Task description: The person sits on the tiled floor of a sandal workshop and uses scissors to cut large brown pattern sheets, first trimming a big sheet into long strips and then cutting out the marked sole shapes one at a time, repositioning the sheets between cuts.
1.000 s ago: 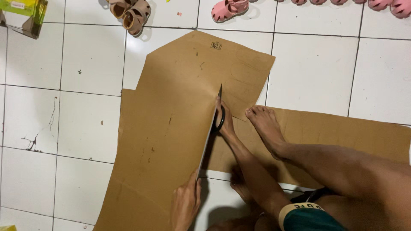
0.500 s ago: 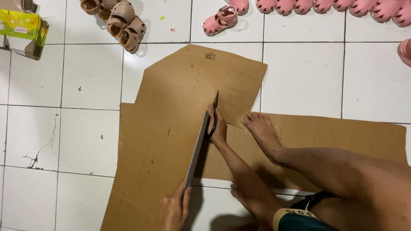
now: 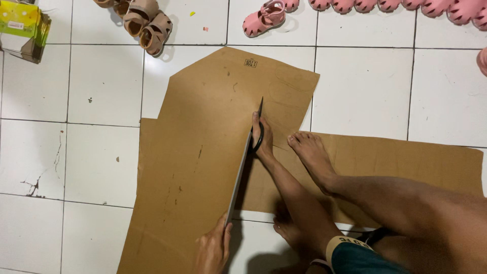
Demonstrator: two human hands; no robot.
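Cardboard sheet [image 3: 203, 152], brown, lies flat on the white tiled floor [image 3: 91, 91], mid-frame, w/ a long cut running from its near edge up toward the middle. Our right hand [image 3: 261, 134] is closed around the handles of a pair of black scissors [image 3: 257, 127], blades pointing away from us at the top of that cut. Our left hand [image 3: 213, 248] sits at the near end of the cut, fingers bent over the raised cut edge, pinching it up off the floor. The lifted edge runs as a thin straight line btwn both hands. Our right foot [image 3: 312, 155] rests bare on a second cardboard strip [image 3: 406, 162] that stretches off to the right, partly under the first sheet; other foot is tucked under the right forearm, mostly hidden.

Sheet looks plain, a few dark specks & creases, small printed stamp near the far edge, far corners angled.

Further out: yellow-green box [image 3: 23, 25] at top left, contents can't be made out. Tan sandals [image 3: 144, 23] just beyond the sheet, pink sandals [image 3: 264, 18] in a row along the far edge.
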